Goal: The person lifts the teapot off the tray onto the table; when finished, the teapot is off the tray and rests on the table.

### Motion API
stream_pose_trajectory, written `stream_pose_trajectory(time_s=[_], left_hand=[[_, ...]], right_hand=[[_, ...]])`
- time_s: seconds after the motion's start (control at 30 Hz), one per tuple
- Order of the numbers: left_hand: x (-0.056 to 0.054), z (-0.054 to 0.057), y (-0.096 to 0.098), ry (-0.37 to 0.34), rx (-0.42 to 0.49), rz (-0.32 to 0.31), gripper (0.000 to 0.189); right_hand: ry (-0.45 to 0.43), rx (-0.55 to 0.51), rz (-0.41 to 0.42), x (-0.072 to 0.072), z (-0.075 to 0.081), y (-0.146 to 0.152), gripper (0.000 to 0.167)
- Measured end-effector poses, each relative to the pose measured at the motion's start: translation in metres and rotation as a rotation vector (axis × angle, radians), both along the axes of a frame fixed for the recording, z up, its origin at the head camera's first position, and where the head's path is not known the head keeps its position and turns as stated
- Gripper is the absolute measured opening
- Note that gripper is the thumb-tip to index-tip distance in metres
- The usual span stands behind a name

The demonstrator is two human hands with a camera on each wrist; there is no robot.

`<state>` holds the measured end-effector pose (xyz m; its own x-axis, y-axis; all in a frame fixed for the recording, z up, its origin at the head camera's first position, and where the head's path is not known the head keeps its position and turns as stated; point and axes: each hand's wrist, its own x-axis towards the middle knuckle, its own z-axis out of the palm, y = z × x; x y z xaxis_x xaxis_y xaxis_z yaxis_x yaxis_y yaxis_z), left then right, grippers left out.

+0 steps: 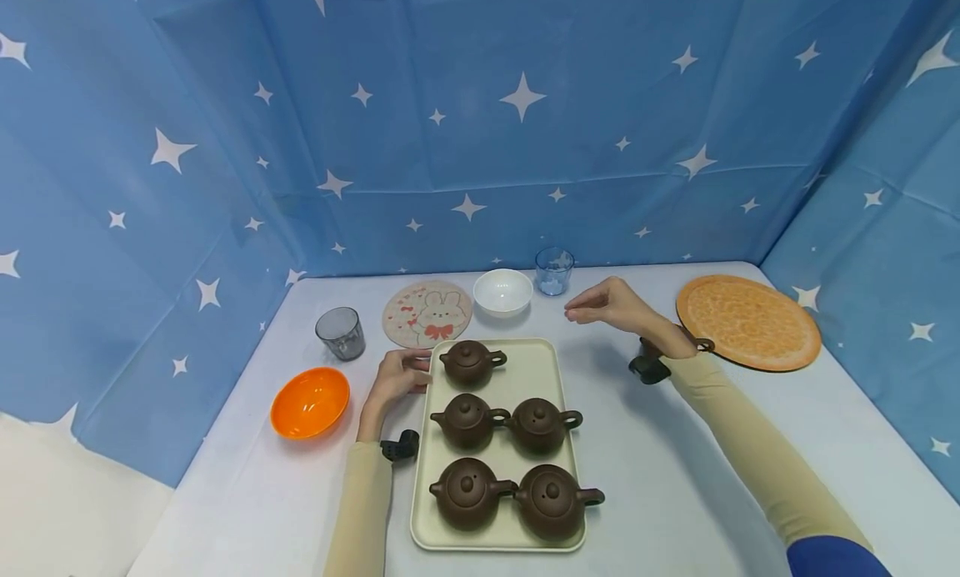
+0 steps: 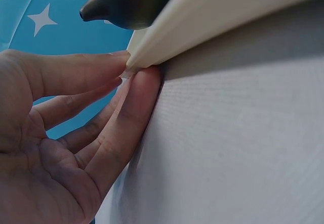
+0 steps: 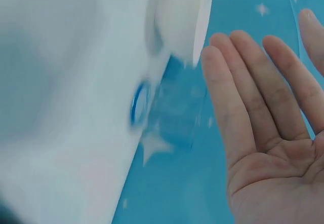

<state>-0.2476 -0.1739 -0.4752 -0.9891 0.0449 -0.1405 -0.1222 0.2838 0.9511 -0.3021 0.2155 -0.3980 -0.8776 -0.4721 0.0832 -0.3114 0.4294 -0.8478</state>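
A cream tray [image 1: 525,368] lies on the table with several dark brown teapots on it. One small teapot [image 1: 468,363] sits alone at the far end; behind each other nearer me come a middle pair and a larger front pair. My left hand [image 1: 397,377] pinches the tray's left rim, thumb above and fingers below, as the left wrist view shows; a teapot spout [image 2: 93,8] juts over that rim. Over the table to the right of the tray, my right hand [image 1: 618,304] hovers with extended fingers and nothing in it. Another brown teapot [image 1: 703,343] is mostly hidden behind the right wrist.
Left of the tray are an orange bowl [image 1: 310,403] and a grey glass [image 1: 341,333]. Farther back stand a rabbit-print round mat [image 1: 427,313], a white bowl [image 1: 503,293] and a blue glass [image 1: 553,272]. A round pizza-like mat [image 1: 750,323] lies at the right. Starry blue cloth walls enclose the table.
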Motion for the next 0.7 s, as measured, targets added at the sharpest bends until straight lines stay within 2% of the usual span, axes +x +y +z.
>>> stream_pose_trajectory(time_s=[0.13, 0.23, 0.33, 0.4, 0.57, 0.7], left_hand=[[0.005, 0.009, 0.000, -0.012, 0.020, -0.023, 0.048], [0.011, 0.022, 0.002, -0.015, 0.019, -0.050, 0.048], [0.013, 0.028, 0.004, -0.009, 0.008, -0.060, 0.048], [0.012, 0.024, 0.003, -0.004, 0.013, -0.050, 0.048], [0.002, 0.004, 0.000, 0.011, 0.003, -0.018, 0.047], [-0.001, -0.003, -0.001, 0.020, -0.006, -0.005, 0.047]], right_hand=[[-0.059, -0.045, 0.071, 0.000, -0.005, -0.029, 0.030], [-0.057, -0.022, 0.104, 0.000, -0.007, -0.048, 0.032], [-0.036, 0.002, 0.132, 0.001, -0.009, -0.064, 0.031], [-0.021, 0.013, 0.153, 0.001, -0.012, -0.073, 0.030], [-0.018, 0.032, 0.201, 0.001, -0.023, -0.090, 0.028], [-0.026, 0.055, 0.228, 0.002, -0.029, -0.098, 0.027]])
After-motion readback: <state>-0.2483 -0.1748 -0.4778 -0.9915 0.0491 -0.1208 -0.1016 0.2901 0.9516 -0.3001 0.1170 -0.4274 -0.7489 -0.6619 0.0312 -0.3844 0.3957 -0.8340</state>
